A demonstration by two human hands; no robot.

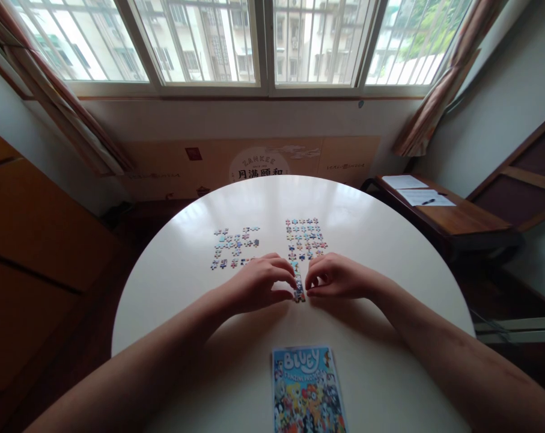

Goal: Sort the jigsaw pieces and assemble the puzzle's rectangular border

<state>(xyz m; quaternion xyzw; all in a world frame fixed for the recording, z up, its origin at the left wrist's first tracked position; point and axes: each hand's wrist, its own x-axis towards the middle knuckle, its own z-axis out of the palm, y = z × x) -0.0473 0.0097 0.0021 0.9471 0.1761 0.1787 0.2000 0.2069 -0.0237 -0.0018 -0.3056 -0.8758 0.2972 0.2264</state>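
A joined puzzle strip (300, 292) lies on the white surface (371, 231). Left of it, the left hand (264, 280) has thumb and fingers parted; right of it, the right hand (334, 275) curls, its grip impossible to tell. Nearer than it, a card (306, 391) reads "BLUEY" and "FANZINE"; beyond it, past loose pieces (303, 237), a panel (218, 159) reads "ZANKEE", "月满颐和".

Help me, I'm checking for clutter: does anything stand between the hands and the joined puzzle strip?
Nothing visible does: the strip lies on the table between the left hand and the right hand. Other pieces lie beyond it, the picture sheet nearer the person.
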